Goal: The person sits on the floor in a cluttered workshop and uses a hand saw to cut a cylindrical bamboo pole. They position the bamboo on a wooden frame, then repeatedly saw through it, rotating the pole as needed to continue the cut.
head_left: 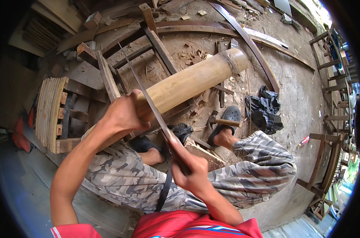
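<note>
A thick, pale brown bamboo pole (195,81) lies slantwise in front of me, its ringed far end up to the right. Gripping its near left part is my left hand (124,112), closed with the thumb toward the blade. My right hand (191,166) is wrapped around the handle of a long handsaw (145,92), index finger stretched along it. The narrow, tapering blade crosses the bamboo just right of my left hand, its tip pointing away to the upper left. Its teeth are too fine to make out.
A wooden frame (161,49) stands beneath the bamboo. By my right foot is a hammer (223,121), near a black plastic bag (265,109). Stacked wood (51,115) is at left; wooden chair frames (327,158) stand at right. Chips and long planks (247,45) litter the floor.
</note>
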`<state>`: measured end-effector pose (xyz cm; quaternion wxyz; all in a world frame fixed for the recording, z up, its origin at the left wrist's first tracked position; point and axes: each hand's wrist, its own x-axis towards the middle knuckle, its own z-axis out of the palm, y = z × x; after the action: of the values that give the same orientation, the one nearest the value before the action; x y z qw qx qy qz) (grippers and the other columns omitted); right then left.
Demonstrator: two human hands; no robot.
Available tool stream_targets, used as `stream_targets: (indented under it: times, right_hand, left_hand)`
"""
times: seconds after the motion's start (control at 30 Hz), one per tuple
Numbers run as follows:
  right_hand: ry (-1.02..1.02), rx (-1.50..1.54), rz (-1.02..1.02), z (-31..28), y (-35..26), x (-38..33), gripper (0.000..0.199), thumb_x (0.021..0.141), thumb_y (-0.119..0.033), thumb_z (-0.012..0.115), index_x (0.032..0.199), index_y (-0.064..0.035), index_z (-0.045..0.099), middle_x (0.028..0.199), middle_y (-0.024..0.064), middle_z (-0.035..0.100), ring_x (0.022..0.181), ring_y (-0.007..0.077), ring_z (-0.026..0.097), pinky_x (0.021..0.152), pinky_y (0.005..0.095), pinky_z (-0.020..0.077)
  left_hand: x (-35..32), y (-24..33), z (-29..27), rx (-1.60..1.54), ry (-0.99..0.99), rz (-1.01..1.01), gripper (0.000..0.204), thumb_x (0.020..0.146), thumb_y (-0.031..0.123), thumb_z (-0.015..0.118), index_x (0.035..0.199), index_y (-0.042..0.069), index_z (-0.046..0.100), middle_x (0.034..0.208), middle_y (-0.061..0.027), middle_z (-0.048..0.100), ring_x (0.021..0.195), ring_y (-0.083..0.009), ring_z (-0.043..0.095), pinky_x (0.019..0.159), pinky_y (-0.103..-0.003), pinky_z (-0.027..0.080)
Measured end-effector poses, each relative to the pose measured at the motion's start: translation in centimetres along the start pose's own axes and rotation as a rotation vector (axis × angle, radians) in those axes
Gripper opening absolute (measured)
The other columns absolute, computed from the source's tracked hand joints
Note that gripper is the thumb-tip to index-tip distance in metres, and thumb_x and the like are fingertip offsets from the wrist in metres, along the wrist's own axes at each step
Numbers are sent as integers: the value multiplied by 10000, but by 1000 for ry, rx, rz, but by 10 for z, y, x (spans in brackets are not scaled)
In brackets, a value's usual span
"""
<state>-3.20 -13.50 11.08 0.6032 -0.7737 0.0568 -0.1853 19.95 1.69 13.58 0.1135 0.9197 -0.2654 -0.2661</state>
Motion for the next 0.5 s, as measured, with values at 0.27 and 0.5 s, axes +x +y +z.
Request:
stream_targets:
  times: [0.27,0.5]
  right_hand:
    - [-78,-12,129,-45,-33,-42,708,722,83,649,1418,-45,639,779,176,704,607,286,702,608,366,562]
    - [-63,71,93,-18,-9,-8,718,780,58,654,1477,-102,599,738,158,637,571,286,635,597,350,539]
  left_hand:
    - [0,3,-4,34,29,46,1040,579,425,821,1312,-230,482,944,-341,707,911,-436,733,841,-428,597]
    - [5,-2,-4,52,-52,-18,1053,576,428,831,1331,-216,481,936,-338,706,906,-439,731,848,-421,592]
